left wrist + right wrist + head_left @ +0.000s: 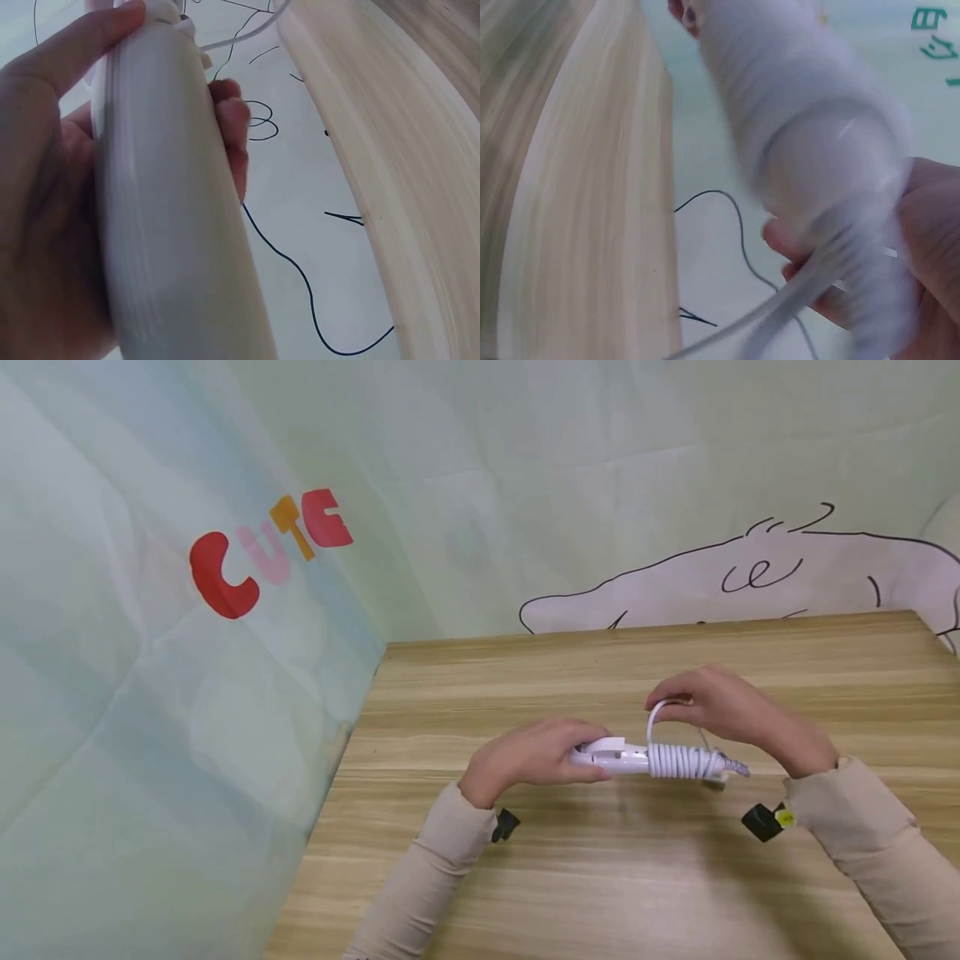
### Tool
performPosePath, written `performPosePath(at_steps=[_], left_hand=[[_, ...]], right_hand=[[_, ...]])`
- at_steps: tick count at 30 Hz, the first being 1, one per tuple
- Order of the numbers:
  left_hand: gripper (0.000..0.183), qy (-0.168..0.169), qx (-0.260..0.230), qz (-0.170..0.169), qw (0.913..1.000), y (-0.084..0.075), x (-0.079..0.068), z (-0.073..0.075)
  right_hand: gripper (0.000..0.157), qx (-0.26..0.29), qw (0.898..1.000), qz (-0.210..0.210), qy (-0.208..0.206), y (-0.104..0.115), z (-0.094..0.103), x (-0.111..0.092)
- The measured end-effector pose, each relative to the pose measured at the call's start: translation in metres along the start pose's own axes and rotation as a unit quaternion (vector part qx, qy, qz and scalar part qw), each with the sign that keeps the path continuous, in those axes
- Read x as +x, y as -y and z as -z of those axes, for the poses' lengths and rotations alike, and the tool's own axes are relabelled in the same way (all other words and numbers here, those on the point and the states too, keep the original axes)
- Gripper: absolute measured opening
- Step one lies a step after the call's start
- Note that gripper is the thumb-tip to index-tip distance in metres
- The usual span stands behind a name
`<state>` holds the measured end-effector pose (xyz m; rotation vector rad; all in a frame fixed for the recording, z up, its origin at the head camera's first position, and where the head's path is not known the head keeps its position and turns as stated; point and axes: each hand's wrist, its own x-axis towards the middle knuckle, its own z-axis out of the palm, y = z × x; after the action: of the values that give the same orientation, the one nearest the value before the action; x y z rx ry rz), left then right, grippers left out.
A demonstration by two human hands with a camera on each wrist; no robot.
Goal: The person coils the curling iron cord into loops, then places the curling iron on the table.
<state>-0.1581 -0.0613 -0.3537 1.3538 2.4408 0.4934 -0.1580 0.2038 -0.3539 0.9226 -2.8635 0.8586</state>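
My left hand (534, 753) grips a white curling iron (634, 761) round its body and holds it roughly level over the table. A white cord (681, 762) is wound in several tight coils round the right part of the iron. Above the coils, my right hand (722, 703) pinches a raised loop of this cord between thumb and fingers. In the left wrist view, the smooth white body (169, 165) lies in the palm. The right wrist view, blurred, shows the cord-end (840, 165) with its ribbed sleeve (877, 292).
Beneath the hands is a wood-grain table (600, 877). Its back edge meets a pale cloth backdrop (525, 485) with a line drawing, and another cloth with the word CUTE (270, 547) hangs at left. Black devices (763, 822) sit at both wrists.
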Motion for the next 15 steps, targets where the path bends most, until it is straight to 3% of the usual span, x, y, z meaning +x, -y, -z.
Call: performPosePath(at_steps=[8,15], left_hand=[[0.026,0.005,0.024,0.030,0.9992,-0.001,0.003,-0.001],[0.028,-0.003,0.011,0.047,0.9988,0.007,0.001,-0.002]], right_hand=[[0.011,-0.109,0.992,0.044,-0.043,0.028,0.003,-0.005],[0.008,-0.116,0.992,0.032,-0.047,0.046,-0.002,-0.011]])
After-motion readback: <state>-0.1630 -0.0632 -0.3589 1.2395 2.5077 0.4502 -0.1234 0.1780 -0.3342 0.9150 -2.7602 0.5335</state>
